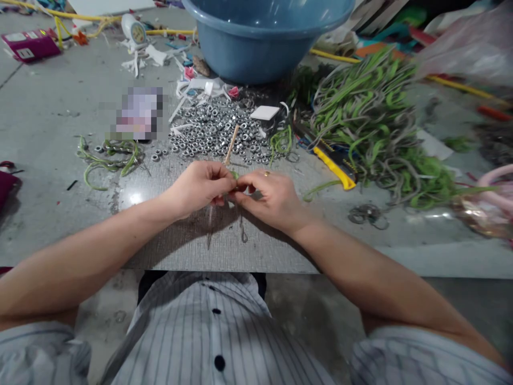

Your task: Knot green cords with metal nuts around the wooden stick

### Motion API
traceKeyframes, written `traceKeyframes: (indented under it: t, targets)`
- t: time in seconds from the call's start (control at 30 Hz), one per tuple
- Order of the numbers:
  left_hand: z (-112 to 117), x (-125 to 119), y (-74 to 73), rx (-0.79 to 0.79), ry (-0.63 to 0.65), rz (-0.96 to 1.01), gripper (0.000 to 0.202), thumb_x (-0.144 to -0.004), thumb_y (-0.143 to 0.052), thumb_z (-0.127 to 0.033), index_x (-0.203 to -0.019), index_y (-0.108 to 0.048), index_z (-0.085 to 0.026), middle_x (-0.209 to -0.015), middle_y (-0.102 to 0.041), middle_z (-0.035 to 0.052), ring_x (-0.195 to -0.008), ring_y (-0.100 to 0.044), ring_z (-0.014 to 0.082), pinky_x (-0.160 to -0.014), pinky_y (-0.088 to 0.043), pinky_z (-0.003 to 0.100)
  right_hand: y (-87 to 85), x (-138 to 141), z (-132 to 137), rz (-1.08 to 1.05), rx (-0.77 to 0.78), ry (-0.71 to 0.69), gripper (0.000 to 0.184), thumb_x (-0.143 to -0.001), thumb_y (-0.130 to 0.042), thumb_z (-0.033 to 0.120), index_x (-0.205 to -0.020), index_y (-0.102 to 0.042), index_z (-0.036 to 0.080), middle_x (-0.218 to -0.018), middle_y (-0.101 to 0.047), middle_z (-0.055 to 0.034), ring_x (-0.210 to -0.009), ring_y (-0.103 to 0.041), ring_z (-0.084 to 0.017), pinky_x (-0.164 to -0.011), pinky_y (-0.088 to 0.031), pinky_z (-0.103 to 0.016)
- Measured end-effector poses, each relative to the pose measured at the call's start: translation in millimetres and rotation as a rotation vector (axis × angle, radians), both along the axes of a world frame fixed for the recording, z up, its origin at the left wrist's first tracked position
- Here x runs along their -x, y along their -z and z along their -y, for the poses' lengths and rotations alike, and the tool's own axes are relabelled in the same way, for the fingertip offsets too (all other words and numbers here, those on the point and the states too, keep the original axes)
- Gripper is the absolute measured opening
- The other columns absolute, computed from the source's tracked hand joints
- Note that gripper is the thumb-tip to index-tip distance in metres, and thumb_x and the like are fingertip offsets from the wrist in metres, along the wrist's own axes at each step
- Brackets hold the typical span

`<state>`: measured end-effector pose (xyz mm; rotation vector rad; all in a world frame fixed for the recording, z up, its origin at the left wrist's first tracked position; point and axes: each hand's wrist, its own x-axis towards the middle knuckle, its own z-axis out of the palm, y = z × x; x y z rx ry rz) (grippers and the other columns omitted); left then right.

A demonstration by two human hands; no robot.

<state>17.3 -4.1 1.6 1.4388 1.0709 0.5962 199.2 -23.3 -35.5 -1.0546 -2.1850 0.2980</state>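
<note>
Over the grey board (256, 246), centre: left hand (200, 184) and right hand (272, 198), fingertips meeting, both pinching one short green cord (234, 175). Behind them: heap of metal nuts (216, 131), blue basin (260, 37). To the right: yellow knife (334, 168), pile of cords (372, 117).

Showing one left hand (200, 184), one right hand (274, 199), one green cord (234, 175) pinched, one blue basin (260, 51), one yellow knife (334, 168), one wooden stick (231, 143), countless nuts (214, 131).

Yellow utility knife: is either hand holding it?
No, the yellow utility knife lies on the table untouched; left hand and right hand pinch a green strand.
</note>
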Motion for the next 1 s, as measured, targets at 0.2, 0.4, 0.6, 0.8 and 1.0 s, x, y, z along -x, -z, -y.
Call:
traceKeyframes:
  t: [0.2, 0.4, 0.6, 0.8, 1.0]
  targets:
    - [0, 9, 2.0, -0.445, -0.104, -0.153, 0.006, -0.080, -0.056, -0.015, -0.084, -0.059, -0.016, -0.070, -0.060, -0.0024, -0.051, -0.049, 0.0048, -0.049, -0.040, 0.019, -0.2, -2, -3, -0.066, 0.058, 0.032, 0.021, -0.093, -0.053, 0.035, -0.085, -0.067, 0.022, -0.079, -0.072, -0.0031, -0.070, -0.065, -0.016, -0.066, -0.048, -0.030]
    - [-1, 13, 8.9, -0.379, 0.217, 0.001, 0.046, -0.082, -0.045, -0.009, -0.126, -0.048, -0.020, -0.091, -0.068, 0.0030, -0.056, -0.060, 0.0085, -0.053, -0.049, 0.022, -1.2, -2, -4, -0.100, 0.102, 0.055, 0.019, -0.092, -0.052, 0.034, -0.087, -0.067, 0.023, -0.080, -0.072, -0.0029, -0.071, -0.064, -0.017, -0.069, -0.051, -0.033]
    - [-8, 12, 9.2, -0.212, 0.338, 0.007, 0.038, -0.090, -0.043, -0.021, -0.128, -0.049, -0.014, -0.087, -0.068, 0.0070, -0.054, -0.060, 0.0109, -0.049, -0.049, 0.025, 2.0, -2, -5, -0.220, 0.128, 0.112, 0.016, -0.090, -0.056, 0.035, -0.093, -0.067, 0.023, -0.084, -0.071, -0.0019, -0.072, -0.063, -0.016, -0.068, -0.052, -0.031]
    - [-12, 9, 6.5, -0.348, 0.212, -0.093, 0.023, -0.096, -0.044, -0.027, -0.107, -0.060, -0.013, -0.055, -0.046, -0.0050, -0.048, -0.048, 0.0091, -0.047, -0.040, 0.021, 1.9, -3, -7, -0.240, 0.103, 0.098, 0.014, -0.091, -0.057, 0.031, -0.096, -0.068, 0.024, -0.087, -0.071, -0.0024, -0.080, -0.065, -0.017, -0.075, -0.053, -0.034]
    - [-13, 6, 12.1, -0.577, 0.103, -0.232, 0.017, -0.089, -0.051, -0.021, -0.095, -0.066, -0.015, -0.067, -0.061, -0.0014, -0.059, -0.052, 0.0087, -0.055, -0.039, 0.020, 4.7, -3, -8, -0.147, 0.075, 0.098, 0.020, -0.094, -0.051, 0.034, -0.091, -0.068, 0.023, -0.088, -0.070, -0.0038, -0.082, -0.065, -0.019, -0.076, -0.051, -0.034]
